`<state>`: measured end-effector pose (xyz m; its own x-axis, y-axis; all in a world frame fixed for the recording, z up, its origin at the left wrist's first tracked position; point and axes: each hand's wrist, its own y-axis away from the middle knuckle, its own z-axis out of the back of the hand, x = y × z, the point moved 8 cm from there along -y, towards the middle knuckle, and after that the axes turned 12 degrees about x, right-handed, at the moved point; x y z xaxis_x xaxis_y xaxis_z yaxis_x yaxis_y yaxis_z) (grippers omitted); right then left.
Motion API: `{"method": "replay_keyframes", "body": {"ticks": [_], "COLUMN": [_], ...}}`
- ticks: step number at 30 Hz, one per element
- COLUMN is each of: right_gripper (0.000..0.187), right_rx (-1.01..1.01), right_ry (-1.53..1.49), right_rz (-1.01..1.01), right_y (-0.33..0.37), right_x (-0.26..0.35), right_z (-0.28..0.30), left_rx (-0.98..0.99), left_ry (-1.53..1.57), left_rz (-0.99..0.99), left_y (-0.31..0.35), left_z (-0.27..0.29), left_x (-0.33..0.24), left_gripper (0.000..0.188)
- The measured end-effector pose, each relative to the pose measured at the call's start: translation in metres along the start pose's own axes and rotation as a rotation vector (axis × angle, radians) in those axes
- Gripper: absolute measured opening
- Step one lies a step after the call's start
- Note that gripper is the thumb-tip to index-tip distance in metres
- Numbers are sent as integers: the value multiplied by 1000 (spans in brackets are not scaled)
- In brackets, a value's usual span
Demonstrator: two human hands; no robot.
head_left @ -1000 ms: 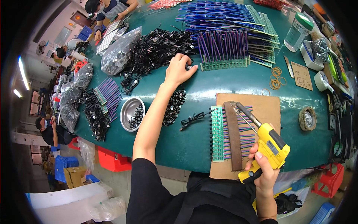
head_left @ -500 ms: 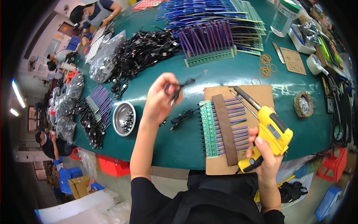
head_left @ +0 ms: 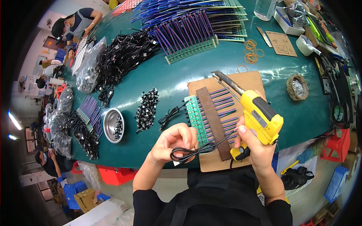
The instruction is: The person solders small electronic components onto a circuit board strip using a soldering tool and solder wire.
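My left hand (head_left: 174, 142) is closed on a bundled black cable (head_left: 200, 149) in front of the cardboard's near left part. The cable's thin end runs right toward the fingers of my right hand (head_left: 258, 147); whether they touch it I cannot tell. That hand grips a yellow soldering gun (head_left: 260, 118), its metal tip pointing far left over the board. Beneath lies a green circuit board panel (head_left: 194, 115) with rows of purple and dark wires, pressed down by a brown bar (head_left: 214, 122) on a cardboard sheet (head_left: 252, 81). Another black cable (head_left: 169, 116) lies left of the panel.
A pile of small black parts (head_left: 147, 110) and a metal bowl (head_left: 108, 125) stand left. Behind are a heap of black cables (head_left: 124, 56) and stacked wired panels (head_left: 188, 37). Rubber bands (head_left: 250, 52) and a round holder of metal shavings (head_left: 297, 87) lie right. Another person (head_left: 77, 26) works far left.
My left hand has come down and nearer with the cable, which now stretches toward my right hand. The pile of black parts it hid shows now. The whole view has shifted slightly.
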<state>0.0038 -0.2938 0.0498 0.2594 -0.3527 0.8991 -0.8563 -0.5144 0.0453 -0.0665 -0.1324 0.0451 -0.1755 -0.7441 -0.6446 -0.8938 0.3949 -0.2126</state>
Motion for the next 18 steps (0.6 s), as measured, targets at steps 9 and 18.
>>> {"method": "replay_keyframes", "body": {"ticks": [9, 18], "right_gripper": [68, 72], "right_rx": [134, 167], "right_ry": [256, 469], "right_rz": [103, 204], "right_y": [5, 12], "right_x": [5, 13], "right_z": [-21, -28], "left_rx": [-157, -377], "left_ry": [-608, -279], "left_rz": [153, 191], "left_y": [-23, -22], "left_z": [-15, -1], "left_x": [15, 23], "left_gripper": [21, 11]}}
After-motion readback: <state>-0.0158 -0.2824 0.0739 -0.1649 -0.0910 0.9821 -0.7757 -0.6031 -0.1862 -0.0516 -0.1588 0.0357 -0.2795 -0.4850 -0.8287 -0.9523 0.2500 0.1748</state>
